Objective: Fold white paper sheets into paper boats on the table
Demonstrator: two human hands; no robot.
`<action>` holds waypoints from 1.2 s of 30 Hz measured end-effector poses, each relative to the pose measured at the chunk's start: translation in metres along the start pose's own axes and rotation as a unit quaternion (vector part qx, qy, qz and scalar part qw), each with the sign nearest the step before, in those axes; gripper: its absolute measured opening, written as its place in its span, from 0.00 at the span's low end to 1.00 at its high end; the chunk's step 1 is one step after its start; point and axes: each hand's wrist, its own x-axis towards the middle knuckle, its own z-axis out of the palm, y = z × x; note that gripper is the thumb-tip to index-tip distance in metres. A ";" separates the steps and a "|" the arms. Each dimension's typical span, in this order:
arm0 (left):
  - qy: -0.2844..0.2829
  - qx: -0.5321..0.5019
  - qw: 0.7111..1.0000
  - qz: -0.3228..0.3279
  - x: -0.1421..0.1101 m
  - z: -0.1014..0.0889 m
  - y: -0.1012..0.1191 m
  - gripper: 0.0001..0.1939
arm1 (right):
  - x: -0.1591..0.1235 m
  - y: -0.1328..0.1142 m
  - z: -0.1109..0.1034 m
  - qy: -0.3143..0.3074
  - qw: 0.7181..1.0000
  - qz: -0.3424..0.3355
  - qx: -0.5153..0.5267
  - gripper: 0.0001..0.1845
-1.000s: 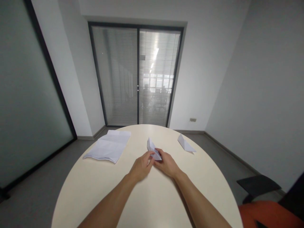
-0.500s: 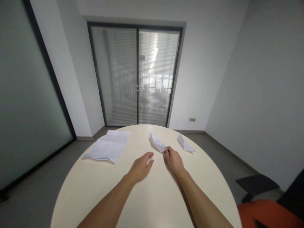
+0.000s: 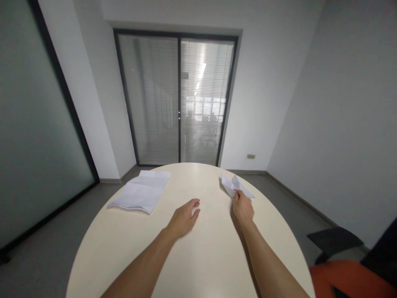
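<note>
My right hand pinches the near end of a piece of white paper, folded into a pointed, boat-like shape. Its tip points away toward the far edge of the round table. Right behind and beside it lies a second folded paper of similar shape, partly covered by the held one and by my fingers. Whether the two touch I cannot tell. My left hand rests near the middle of the table, empty, with thumb and fingers apart.
On the left of the white round table lies a stack of creased white sheets. An orange and black chair stands by the right edge. Beyond the table are glass doors with blinds.
My right hand has carried the folded paper to the right, from the table's middle to beside the other folded paper. My left hand has stayed in place.
</note>
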 end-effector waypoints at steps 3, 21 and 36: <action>-0.003 -0.004 1.000 -0.006 0.000 0.000 0.000 0.18 | 0.002 0.002 0.001 -0.005 1.000 0.024 -0.002 0.25; 0.007 -0.003 1.000 -0.003 0.000 0.001 -0.003 0.18 | 0.006 -0.001 0.004 0.015 0.996 0.084 -0.031 0.28; 0.008 0.002 1.000 -0.005 0.000 0.002 -0.005 0.18 | 0.008 0.002 0.004 -0.016 0.994 0.091 -0.058 0.24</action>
